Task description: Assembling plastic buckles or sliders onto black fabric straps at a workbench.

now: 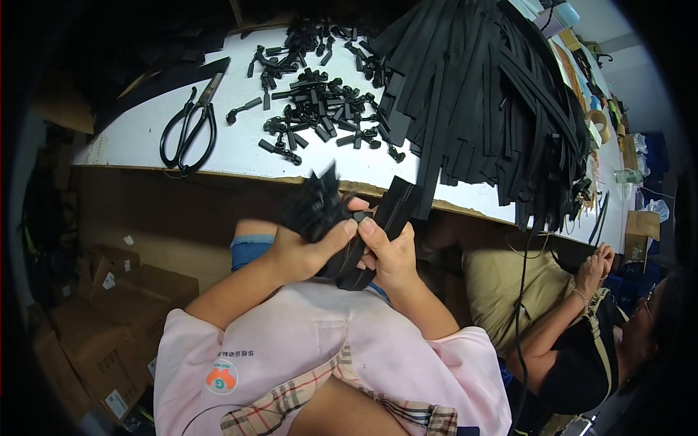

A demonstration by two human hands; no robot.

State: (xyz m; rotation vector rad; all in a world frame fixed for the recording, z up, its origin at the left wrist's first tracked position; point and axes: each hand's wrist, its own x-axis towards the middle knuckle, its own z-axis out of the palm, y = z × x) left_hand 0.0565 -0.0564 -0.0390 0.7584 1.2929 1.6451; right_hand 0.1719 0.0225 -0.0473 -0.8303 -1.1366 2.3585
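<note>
My two hands meet just in front of the table edge, thumbs nearly touching. Between the fingertips is a small black zipper slider (360, 216). My right hand (394, 254) is closed on a black zipper tape (398, 203), which sticks up past its fingers and loops down below. In my closed left hand (309, 251) is a bunch of black strips (316, 206), smeared by motion at the top; part of the tape passes under its thumb. Many loose zipper sliders with long pulls (320, 102) lie in a heap on the white table (233, 145) beyond.
Black-handled scissors (190, 131) lie at the table's left. A thick pile of long black strips (465, 94) hangs over the edge on the right. Cardboard boxes (109, 341) stand on the floor at left. Another person (567, 341) sits close on my right, hands raised.
</note>
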